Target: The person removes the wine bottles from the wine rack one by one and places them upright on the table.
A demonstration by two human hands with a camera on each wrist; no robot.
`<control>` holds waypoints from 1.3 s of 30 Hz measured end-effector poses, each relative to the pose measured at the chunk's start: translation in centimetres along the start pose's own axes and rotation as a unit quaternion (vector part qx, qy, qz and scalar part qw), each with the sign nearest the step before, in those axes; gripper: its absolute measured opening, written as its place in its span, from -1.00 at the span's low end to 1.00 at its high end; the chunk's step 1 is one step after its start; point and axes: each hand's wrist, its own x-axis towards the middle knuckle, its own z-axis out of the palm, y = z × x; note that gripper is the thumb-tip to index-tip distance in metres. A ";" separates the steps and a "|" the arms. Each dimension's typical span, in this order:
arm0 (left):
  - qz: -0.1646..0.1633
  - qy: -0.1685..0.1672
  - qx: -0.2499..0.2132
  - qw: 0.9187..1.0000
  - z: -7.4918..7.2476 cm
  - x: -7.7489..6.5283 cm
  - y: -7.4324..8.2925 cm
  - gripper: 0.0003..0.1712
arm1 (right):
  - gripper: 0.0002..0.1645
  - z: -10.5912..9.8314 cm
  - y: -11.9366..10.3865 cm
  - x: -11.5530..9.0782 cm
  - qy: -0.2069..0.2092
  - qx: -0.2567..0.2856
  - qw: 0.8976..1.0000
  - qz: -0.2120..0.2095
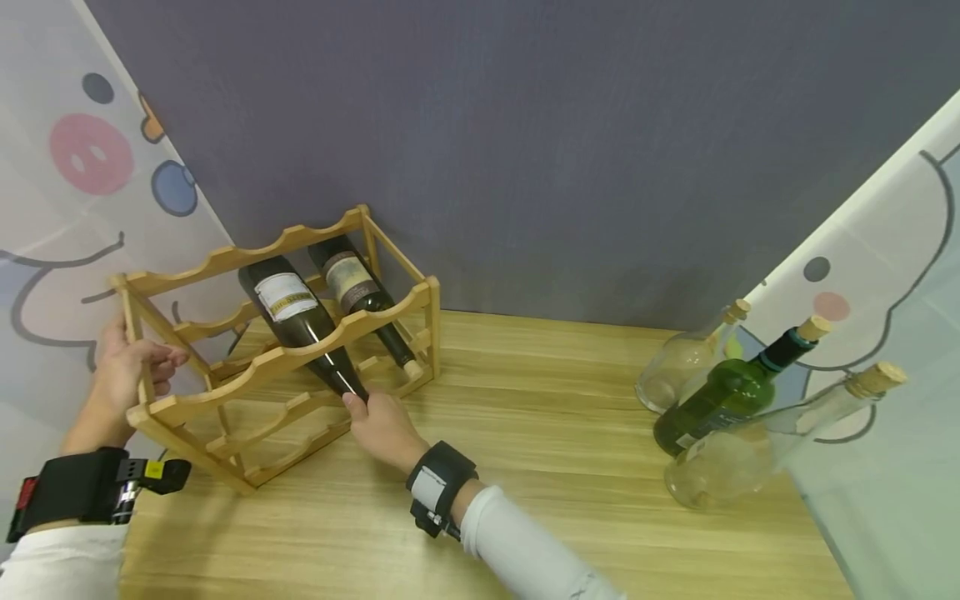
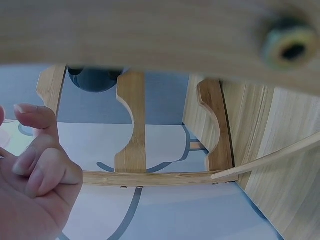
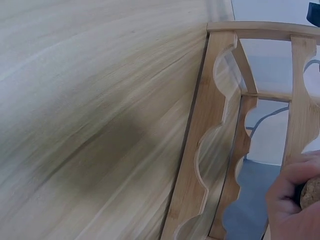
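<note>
A wooden wine rack [image 1: 171,407] stands at the left. My right hand [image 1: 386,429] grips the neck of a dark wine bottle [image 1: 303,327] with a white label, which lies sloping across the rack's upper tier, neck toward me. In the right wrist view its cork [image 3: 311,194] shows beside the curled fingers [image 3: 287,185]. Farther right in the rack rests a second dark wine bottle [image 1: 363,296], its corked neck pointing down and forward. At the rack's left end, my left hand [image 1: 123,371] holds the side rail, fingers curled beneath it; the rail partly hides the hand.
On the right of the wooden table [image 1: 525,400] stand a green wine bottle [image 1: 738,387] and two clear corked bottles, one behind [image 1: 678,362] and one in front [image 1: 735,462]. A grey panel [image 1: 525,167] rises behind; cartoon-printed walls flank both sides.
</note>
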 end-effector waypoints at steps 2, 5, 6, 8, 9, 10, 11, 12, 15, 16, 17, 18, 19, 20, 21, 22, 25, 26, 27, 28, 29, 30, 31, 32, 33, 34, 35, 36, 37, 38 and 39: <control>0.000 0.002 0.001 1.000 0.0 0.0 0.0 -0.23 | -0.66 -0.2 0.0 -0.1 -0.001 -0.003 1.000 -0.001; 0.001 0.002 0.000 1.000 0.0 0.0 0.0 -0.27 | -0.67 -0.3 0.1 -0.2 -0.007 -0.005 1.000 0.000; 0.003 0.001 0.000 1.000 0.0 0.0 0.0 -0.31 | -0.68 -0.4 0.0 -0.3 -0.008 -0.009 1.000 0.001; 0.007 -0.004 -0.004 1.000 0.1 0.1 0.0 -0.35 | -0.69 -0.4 0.0 -0.4 -0.009 -0.016 1.000 0.004; 0.009 -0.006 -0.006 1.000 0.1 0.1 0.0 -0.35 | -0.69 -0.5 0.0 -0.4 -0.009 -0.020 1.000 0.005; 0.009 -0.005 -0.003 1.000 0.1 0.1 0.0 -0.37 | -0.69 -0.5 0.0 -0.4 -0.009 -0.025 1.000 0.005; 0.009 -0.007 -0.006 1.000 0.1 0.1 0.0 -0.36 | -0.67 -0.5 -0.1 -0.5 -0.010 -0.029 1.000 0.006; 0.011 -0.009 -0.009 1.000 0.1 0.2 0.0 -0.36 | -0.65 -0.6 -0.1 -0.5 -0.013 -0.030 0.999 0.006; 0.008 -0.007 -0.010 1.000 0.1 0.2 -0.1 -0.34 | -0.57 -0.8 -0.2 -0.6 -0.030 -0.022 0.999 0.012; 0.008 -0.008 -0.011 1.000 0.1 0.2 -0.1 -0.32 | -0.58 -0.8 -0.3 -0.6 -0.036 -0.020 0.999 0.015; 0.005 -0.008 -0.010 1.000 0.0 0.2 -0.1 -0.31 | -0.60 -0.9 -0.4 -0.7 -0.045 -0.017 0.999 0.018; 0.003 -0.009 -0.013 1.000 0.0 0.2 -0.1 -0.26 | -0.63 -1.0 -0.5 -0.7 -0.054 -0.013 0.998 0.021; 0.000 -0.006 -0.010 1.000 0.0 0.2 0.0 -0.25 | -0.62 -1.1 -0.6 -0.7 -0.062 -0.016 0.998 0.025; 0.000 -0.007 -0.012 1.000 0.0 0.2 0.0 -0.25 | -0.61 -1.2 -0.7 -0.7 -0.070 -0.017 0.997 0.027; 0.000 -0.007 -0.013 1.000 0.0 0.2 0.0 -0.25 | -0.62 -1.2 -0.9 -0.6 -0.076 -0.022 0.996 0.029; 0.002 -0.008 -0.018 1.000 0.0 0.2 -0.1 -0.26 | -0.63 -1.3 -1.0 -0.6 -0.078 -0.030 0.996 0.027; 0.009 -0.010 -0.019 1.000 0.0 0.2 0.0 -0.35 | -0.57 -1.5 -1.6 -0.3 -0.080 -0.045 0.995 0.031; 0.010 -0.012 -0.022 1.000 0.0 0.1 0.0 -0.37 | -0.60 -1.4 -1.7 -0.2 -0.079 -0.043 0.995 0.034; 0.012 -0.012 -0.020 1.000 0.0 0.1 0.0 -0.40 | -0.64 -1.3 -1.9 -0.2 -0.078 -0.040 0.995 0.037; 0.012 -0.014 -0.022 1.000 0.0 0.1 0.0 -0.41 | -0.67 -1.2 -1.9 -0.2 -0.076 -0.035 0.996 0.042; 0.012 -0.015 -0.022 1.000 0.0 0.1 0.0 -0.40 | -0.70 -1.1 -2.0 -0.2 -0.074 -0.031 0.996 0.048; 0.013 -0.015 -0.024 1.000 0.0 0.1 0.0 -0.40 | -0.73 -1.0 -2.0 -0.2 -0.071 -0.025 0.996 0.051; 0.014 -0.015 -0.025 0.999 0.0 0.1 -0.1 -0.39 | -0.76 -0.9 -1.9 -0.2 -0.066 -0.021 0.996 0.055; 0.014 -0.015 -0.029 0.999 0.0 0.1 -0.1 -0.38 | -0.79 -0.7 -1.8 -0.2 -0.059 -0.016 0.997 0.056; 0.014 -0.014 -0.029 0.999 0.0 0.1 -0.1 -0.37 | -0.80 -0.6 -1.7 -0.3 -0.049 -0.013 0.997 0.056; 0.012 -0.013 -0.028 0.999 -0.1 0.1 -0.1 -0.36 | -0.77 -0.5 -1.5 -0.3 -0.036 -0.016 0.998 0.055; 0.010 -0.012 -0.027 1.000 -0.1 0.2 -0.1 -0.34 | -0.72 -0.4 -1.4 -0.3 -0.024 -0.021 0.998 0.054; 0.010 -0.012 -0.025 1.000 -0.1 0.2 -0.1 -0.33 | -0.67 -0.3 -1.2 -0.3 -0.013 -0.025 0.998 0.050; 0.009 -0.012 -0.026 1.000 -0.1 0.2 -0.1 -0.33 | -0.63 -0.2 -0.9 -0.3 -0.002 -0.037 0.998 0.045; 0.009 -0.013 -0.026 1.000 -0.1 0.2 -0.1 -0.33 | -0.60 -0.2 -0.8 -0.3 0.007 -0.051 0.998 0.038; 0.011 -0.013 -0.026 1.000 0.0 0.3 -0.1 -0.33 | -0.56 -0.2 -0.6 -0.3 0.015 -0.068 0.997 0.031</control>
